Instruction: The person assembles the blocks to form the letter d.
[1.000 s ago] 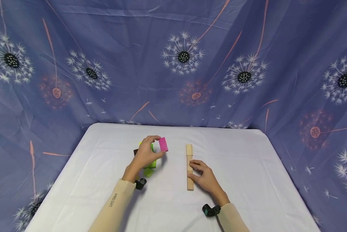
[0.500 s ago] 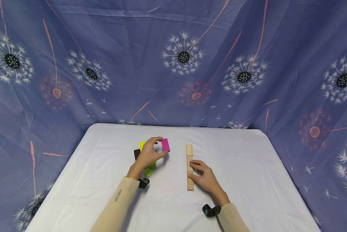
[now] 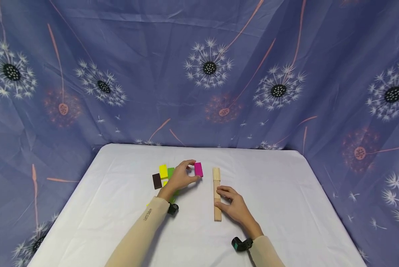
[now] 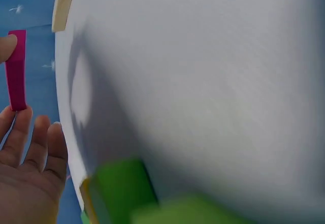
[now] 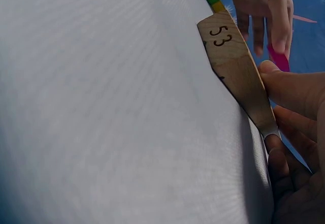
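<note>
The left hand [image 3: 182,178] is partly open in a pinch, holding a pink block [image 3: 198,169] by its two ends: the thumb presses the near end and a fingertip the far end, while the remaining fingers spread free of it. The block is in the air above the white tabletop [image 3: 286,196], a little to the left of a row of pale wooden blocks [image 3: 217,189] and near its far end. That row lies straight, end to end, pointing away from the person. The right hand [image 3: 235,205] bends over it from the right, thumb and forefinger moderately parted, their tips touching the wood around the middle; whether they pinch it or only rest there, I cannot tell from these angles. In the right wrist view, the dark number 53 [image 5: 221,36] shows on the wood. On the left side, beyond and partly under the left wrist, more coloured blocks lie close together: a dark brown block [image 3: 157,181], a yellow block [image 3: 163,171] and a green block [image 3: 171,172], with other green and yellow pieces half hidden by the arm. Both arms wear cream sleeves, the left sleeve [image 3: 136,233] bearing small dark lettering. Behind the table hangs a blue cloth [image 3: 152,74] printed with white and coral dandelions.
</note>
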Demonstrator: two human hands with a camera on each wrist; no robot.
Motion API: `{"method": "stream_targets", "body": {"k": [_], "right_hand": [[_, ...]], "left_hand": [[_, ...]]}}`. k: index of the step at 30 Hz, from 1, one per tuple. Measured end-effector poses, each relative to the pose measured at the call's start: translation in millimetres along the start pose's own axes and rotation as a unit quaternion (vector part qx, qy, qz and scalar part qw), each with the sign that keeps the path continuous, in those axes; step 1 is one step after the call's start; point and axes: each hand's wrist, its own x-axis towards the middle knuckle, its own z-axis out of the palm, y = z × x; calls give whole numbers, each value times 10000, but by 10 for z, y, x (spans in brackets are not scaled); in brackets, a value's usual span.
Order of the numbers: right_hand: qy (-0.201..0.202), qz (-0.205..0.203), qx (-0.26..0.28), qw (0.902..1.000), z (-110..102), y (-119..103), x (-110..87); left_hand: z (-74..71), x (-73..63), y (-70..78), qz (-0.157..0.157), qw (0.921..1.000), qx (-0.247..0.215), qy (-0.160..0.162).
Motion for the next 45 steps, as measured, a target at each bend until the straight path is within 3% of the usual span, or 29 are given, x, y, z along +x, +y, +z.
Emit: {"method": "stream_targets", "body": {"k": [5,12,19,29,36,45], "right_hand": [[15,20,-66,10000,5,-6,-21],[39,95,-2,9999,-6,-24,-29],[50,-2,75,10000,11,-15,-5],[92,-10,49,9999,20,-2,0],[117,-83,55,9999,38,-5,-6],[86,2,-2,10000,22,-12,-2]], "left_hand": [[132,131,42,-54,9998,-35,-206],[260,387,92,188,9989,169,-407],[327,576,111,43,9981,371,-487],[405,732,105,-331,9969,436,-558],[458,785,152,-411,9963,418,-628],[477,820,248,-505,9872,1201,-920]]}}
